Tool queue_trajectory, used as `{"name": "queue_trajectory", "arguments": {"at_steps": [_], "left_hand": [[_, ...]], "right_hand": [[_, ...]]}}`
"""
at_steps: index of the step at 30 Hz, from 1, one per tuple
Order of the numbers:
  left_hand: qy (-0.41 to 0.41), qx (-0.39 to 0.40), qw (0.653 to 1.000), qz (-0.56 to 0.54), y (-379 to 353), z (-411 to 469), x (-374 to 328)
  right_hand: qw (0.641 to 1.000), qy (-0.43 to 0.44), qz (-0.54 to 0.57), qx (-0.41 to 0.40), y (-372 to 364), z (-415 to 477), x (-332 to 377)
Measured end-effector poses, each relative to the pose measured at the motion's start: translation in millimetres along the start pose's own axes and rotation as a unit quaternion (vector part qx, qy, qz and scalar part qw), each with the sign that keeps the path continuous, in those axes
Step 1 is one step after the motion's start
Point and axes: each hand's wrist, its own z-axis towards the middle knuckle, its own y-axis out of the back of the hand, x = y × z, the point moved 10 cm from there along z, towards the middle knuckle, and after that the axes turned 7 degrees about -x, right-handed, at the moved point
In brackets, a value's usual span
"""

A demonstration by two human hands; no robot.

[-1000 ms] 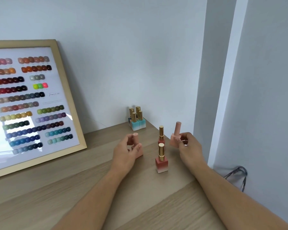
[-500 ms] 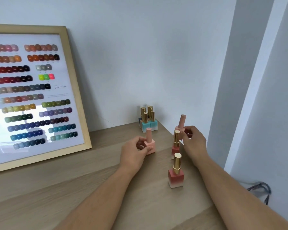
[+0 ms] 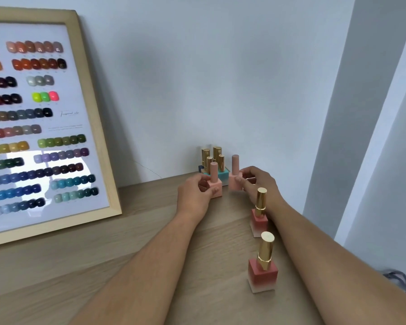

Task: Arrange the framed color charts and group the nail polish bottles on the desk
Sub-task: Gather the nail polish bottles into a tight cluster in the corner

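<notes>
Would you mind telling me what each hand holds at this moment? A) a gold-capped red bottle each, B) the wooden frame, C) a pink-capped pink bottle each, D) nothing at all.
C: the left hand grips one pink bottle and the right hand grips another pink bottle, while the two gold-capped red bottles stand untouched on the desk.

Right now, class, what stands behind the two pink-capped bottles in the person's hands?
A cluster of gold-capped bottles with teal bases stands by the wall; the pink-capped bottles and hands hide its lower parts.
</notes>
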Motion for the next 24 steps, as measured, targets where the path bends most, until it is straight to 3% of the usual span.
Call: {"name": "queue_trajectory", "arguments": {"at_steps": [11,24], "left_hand": [[-0.002,-0.003,1.0,-0.002,-0.8,-0.3,-0.3],[0.019,-0.026,0.999,0.032,0.8,2.7,6.8]], "right_hand": [[0.997,0.024,-0.045,0.054,-14.4,0.9,5.4],[1.0,0.003,-0.01,0.022,-12.4,4.9,4.8]]}}
